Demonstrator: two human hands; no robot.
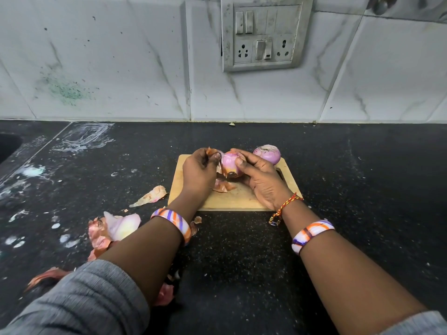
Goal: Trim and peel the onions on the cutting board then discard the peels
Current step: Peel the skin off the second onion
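A small wooden cutting board (242,199) lies on the black counter. Above it my right hand (261,180) grips a pink onion (229,163) with dry brown skin still at its lower end. My left hand (199,172) pinches a strip of papery peel (212,152) that lifts off the onion's left side. A second onion (267,153), peeled and purple, sits at the board's far right corner. A loose peel (223,186) lies on the board under the held onion.
Torn peels lie on the counter left of the board: one piece (150,197) near its edge, a bigger heap (113,228) by my left forearm. A sink edge (9,146) shows at far left. The tiled wall with a switch plate (263,32) stands behind.
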